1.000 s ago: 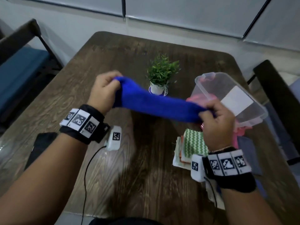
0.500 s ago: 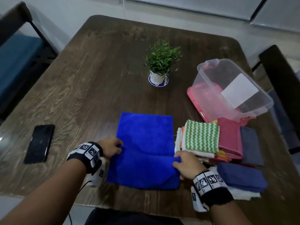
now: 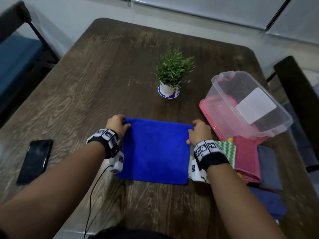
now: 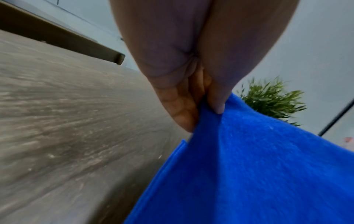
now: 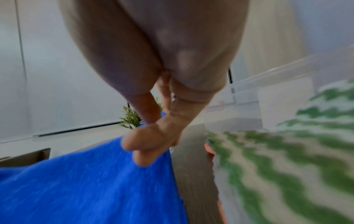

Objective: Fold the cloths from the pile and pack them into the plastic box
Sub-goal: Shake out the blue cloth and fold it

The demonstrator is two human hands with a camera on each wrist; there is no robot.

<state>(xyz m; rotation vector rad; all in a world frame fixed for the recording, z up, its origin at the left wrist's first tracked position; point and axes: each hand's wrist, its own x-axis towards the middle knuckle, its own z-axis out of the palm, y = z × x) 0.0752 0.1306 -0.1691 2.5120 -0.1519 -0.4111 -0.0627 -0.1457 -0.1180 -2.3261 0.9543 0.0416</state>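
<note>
Now | L hand (image 3: 117, 125) + R hand (image 3: 198, 131) pinch blue cloth (image 3: 155, 150) far corners

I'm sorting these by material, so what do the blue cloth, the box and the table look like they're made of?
Blue cloth: soft, matte, fuzzy nap, likely microfibre or terry; pinched at its far corners by the left hand and right hand.
Plastic box: clear, glossy, see-through plastic.
Table: dark wood grain with slight sheen; solid wood or laminate, cannot tell.
</note>
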